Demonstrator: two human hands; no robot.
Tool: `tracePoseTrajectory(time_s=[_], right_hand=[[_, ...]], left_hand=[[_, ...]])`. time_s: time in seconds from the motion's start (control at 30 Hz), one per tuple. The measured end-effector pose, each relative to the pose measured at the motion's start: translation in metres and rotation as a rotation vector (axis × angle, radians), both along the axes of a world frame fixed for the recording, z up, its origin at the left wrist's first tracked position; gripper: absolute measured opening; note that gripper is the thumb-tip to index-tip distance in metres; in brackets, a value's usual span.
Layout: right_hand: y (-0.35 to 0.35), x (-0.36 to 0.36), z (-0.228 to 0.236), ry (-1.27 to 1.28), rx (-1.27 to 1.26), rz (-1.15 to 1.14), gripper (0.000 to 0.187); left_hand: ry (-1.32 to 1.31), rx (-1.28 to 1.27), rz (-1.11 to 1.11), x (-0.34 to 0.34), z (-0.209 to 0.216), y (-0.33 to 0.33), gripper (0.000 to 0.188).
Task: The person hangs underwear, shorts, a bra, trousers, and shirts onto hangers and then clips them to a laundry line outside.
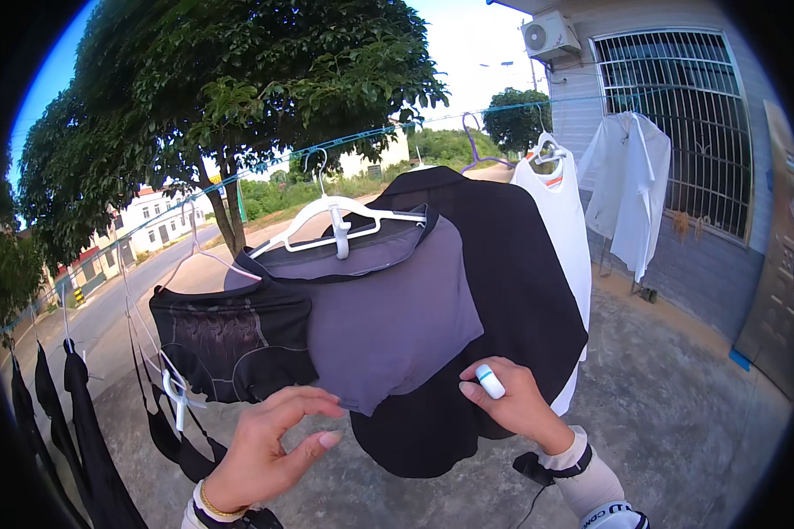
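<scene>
A grey and black garment (388, 309) hangs on a white plastic hanger (335, 220) from a blue clothesline (362, 137). My right hand (512, 401) grips the garment's lower right edge, with a small white device on one finger. My left hand (269, 445) is below the garment's lower left hem, fingers apart and curled, holding nothing; whether its fingertips touch the cloth is unclear. A black patterned top (225, 339) hangs to the left on another hanger.
A white shirt (565, 229) and a white coat (631, 189) hang further right along the line, near a grey building with a barred window (679, 115). Dark clothes (79, 423) hang at far left. A tree (229, 97) stands behind; concrete ground (679, 406) lies below.
</scene>
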State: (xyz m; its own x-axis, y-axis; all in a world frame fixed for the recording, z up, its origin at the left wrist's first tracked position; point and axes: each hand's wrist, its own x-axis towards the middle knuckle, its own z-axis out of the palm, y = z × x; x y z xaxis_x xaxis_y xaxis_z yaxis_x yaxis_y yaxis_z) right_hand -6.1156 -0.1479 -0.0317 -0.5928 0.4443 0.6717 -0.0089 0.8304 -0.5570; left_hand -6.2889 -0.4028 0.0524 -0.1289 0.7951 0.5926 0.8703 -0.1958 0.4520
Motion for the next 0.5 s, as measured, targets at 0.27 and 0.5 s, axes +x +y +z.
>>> tracePoseTrajectory(time_s=[0.27, 0.5], right_hand=[[-0.001, 0.093, -0.096, -0.181, -0.465, -0.018, 0.022], [-0.001, 0.171, -0.145, -0.072, -0.84, -0.311, 0.022]], left_hand=[[-0.545, -0.197, 0.159, 0.011, -0.114, 0.002, 0.017], [-0.78, -0.364, 0.125, 0.017, -0.137, -0.021, 0.022]])
